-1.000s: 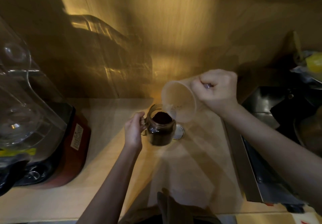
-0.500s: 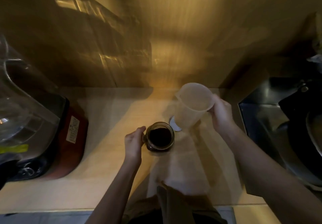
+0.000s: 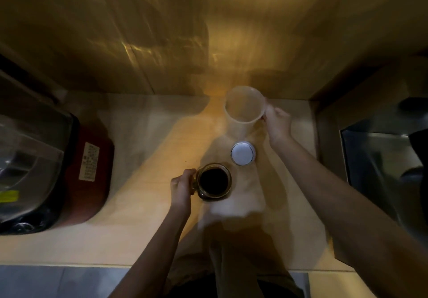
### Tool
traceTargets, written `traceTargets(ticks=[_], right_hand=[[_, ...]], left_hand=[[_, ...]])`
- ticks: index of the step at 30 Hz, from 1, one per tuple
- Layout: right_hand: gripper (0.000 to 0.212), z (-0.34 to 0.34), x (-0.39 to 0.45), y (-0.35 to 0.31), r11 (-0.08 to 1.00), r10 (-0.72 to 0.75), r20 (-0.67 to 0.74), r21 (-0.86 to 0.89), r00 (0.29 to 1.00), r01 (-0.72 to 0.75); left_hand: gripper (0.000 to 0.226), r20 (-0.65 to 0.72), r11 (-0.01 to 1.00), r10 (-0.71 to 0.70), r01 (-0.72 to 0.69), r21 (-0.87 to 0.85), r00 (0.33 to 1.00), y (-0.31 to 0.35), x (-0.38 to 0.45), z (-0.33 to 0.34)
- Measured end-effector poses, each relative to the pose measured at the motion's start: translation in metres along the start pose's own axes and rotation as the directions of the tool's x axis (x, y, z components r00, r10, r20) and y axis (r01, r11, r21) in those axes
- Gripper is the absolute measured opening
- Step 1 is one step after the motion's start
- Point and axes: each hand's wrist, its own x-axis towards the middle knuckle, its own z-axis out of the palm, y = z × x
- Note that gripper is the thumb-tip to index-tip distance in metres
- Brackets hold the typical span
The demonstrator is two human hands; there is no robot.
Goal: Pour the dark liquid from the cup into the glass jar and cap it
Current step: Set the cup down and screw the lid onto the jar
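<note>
While the left hand (image 3: 181,187) grips the full glass jar (image 3: 214,181) by its handle, the right hand (image 3: 276,124) clasps the upright cup (image 3: 243,107); the white cap (image 3: 242,153) lies between them on the worktop (image 3: 143,239).

Dim amber light glows off the back wall (image 3: 231,42); edges bend, dark and softly blurred.

Dim amber wall (image 3: 208,31), pale wooden counter (image 3: 143,239)

Single head view, close, looking steeply down over counter (image 3: 143,232).
</note>
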Motion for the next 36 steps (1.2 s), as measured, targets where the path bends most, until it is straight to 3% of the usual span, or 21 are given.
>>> traceTargets(ticks=[7, 14, 19, 23, 25, 27, 31, 34, 36], right_hand=[[0.050, 0.011, 0.012, 0.012, 1.000, 0.006, -0.021, -0.025, 1.000, -0.006], [0.061, 0.011, 0.015, 0.027, 0.999, 0.007, -0.024, -0.051, 1.000, -0.008], [0.038, 0.008, 0.011, 0.030, 0.993, -0.041, -0.056, -0.116, 0.998, 0.034], [0.015, 0.000, 0.007, 0.040, 0.999, -0.013, -0.248, 0.025, 0.969, 0.020], [0.007, -0.008, -0.005, 0.054, 0.995, -0.102, -0.309, -0.054, 0.946, 0.090], [0.007, -0.016, -0.016, 0.077, 0.963, -0.184, -0.198, -0.230, 0.963, 0.137], [0.060, -0.020, -0.030, 0.107, 0.797, -0.176, 0.215, -0.542, 0.961, 0.267], [0.091, -0.012, -0.034, 0.112, 0.706, -0.167, 0.311, -0.624, 0.935, 0.334], [0.099, -0.006, -0.034, 0.111, 0.695, -0.162, 0.314, -0.637, 0.936, 0.334]], left_hand=[[0.032, 0.042, 0.998, 0.042, -0.044, 0.048, 0.998, 0.005, 0.013, 0.005], [0.039, 0.065, 0.999, 0.028, -0.030, 0.026, 0.997, 0.004, 0.019, 0.008], [0.029, 0.066, 1.000, 0.006, -0.005, -0.014, 0.998, -0.001, 0.020, 0.006], [0.029, 0.043, 1.000, 0.016, -0.015, -0.011, 0.999, -0.002, 0.020, 0.005], [0.034, 0.032, 0.999, 0.034, -0.034, 0.001, 0.999, -0.001, 0.020, 0.004], [0.043, 0.029, 0.997, 0.068, -0.069, 0.033, 0.997, -0.001, 0.021, 0.002], [0.046, 0.055, 0.986, 0.110, -0.116, 0.118, 0.992, -0.001, 0.021, -0.004], [0.042, 0.081, 0.957, 0.155, -0.170, 0.235, 0.985, 0.000, 0.019, -0.010], [0.035, 0.123, 0.938, 0.183, -0.210, 0.276, 0.975, 0.003, 0.015, -0.013]])
